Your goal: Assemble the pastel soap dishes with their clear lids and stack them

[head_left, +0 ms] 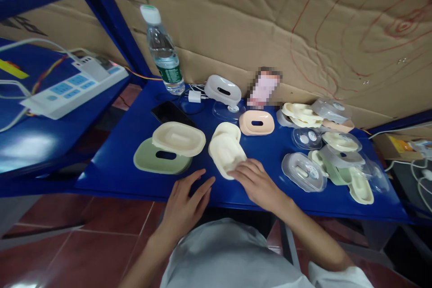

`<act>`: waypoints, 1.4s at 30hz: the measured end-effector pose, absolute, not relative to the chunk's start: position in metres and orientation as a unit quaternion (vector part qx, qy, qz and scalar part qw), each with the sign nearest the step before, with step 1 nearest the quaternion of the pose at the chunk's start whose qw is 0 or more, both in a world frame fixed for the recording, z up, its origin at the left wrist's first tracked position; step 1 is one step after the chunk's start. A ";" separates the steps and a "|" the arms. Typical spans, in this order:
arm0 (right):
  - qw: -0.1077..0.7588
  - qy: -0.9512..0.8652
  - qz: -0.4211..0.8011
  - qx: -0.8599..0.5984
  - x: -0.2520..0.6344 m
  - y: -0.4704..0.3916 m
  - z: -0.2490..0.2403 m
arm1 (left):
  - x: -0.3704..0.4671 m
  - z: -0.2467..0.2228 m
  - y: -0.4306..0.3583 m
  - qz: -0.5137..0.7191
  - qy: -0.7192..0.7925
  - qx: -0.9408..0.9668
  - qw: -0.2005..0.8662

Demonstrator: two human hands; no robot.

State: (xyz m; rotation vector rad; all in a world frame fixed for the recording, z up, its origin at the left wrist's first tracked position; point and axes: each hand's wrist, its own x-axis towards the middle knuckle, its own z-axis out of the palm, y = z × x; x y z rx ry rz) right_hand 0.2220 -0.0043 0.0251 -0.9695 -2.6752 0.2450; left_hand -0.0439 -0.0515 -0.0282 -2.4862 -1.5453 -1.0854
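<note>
My right hand [259, 184] is closed on the near edge of a cream oval plastic tray [225, 153], which looks like a soap dish part. The tray partly covers another cream piece [227, 128] behind it. My left hand [185, 201] is at the table's front edge, fingers apart, holding nothing. Just beyond it lies a green oval dish [143, 156] with a slot in its middle. A cream oval dish [178, 139] rests tilted across the green one, partly covering it.
Behind are a peach dish [266, 127], a grey dish [216, 87], a dark phone [168, 112] and a water bottle [166, 60]. Several dishes and clear lids [305, 172] crowd the right side. A power strip [77, 92] lies on the left table. Cardboard [219, 18] stands behind.
</note>
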 end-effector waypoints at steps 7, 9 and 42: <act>0.147 -0.906 0.155 -0.366 0.271 -0.051 0.031 | -0.032 -0.004 -0.046 -0.329 -0.397 -0.856 -0.024; 0.135 -0.916 0.114 -0.360 0.278 -0.041 0.040 | -0.025 0.000 -0.047 -0.311 -0.366 -0.876 -0.035; 0.182 -0.921 -0.017 -0.345 0.270 -0.023 0.035 | 0.009 -0.013 -0.029 -0.336 -0.472 -0.773 -0.259</act>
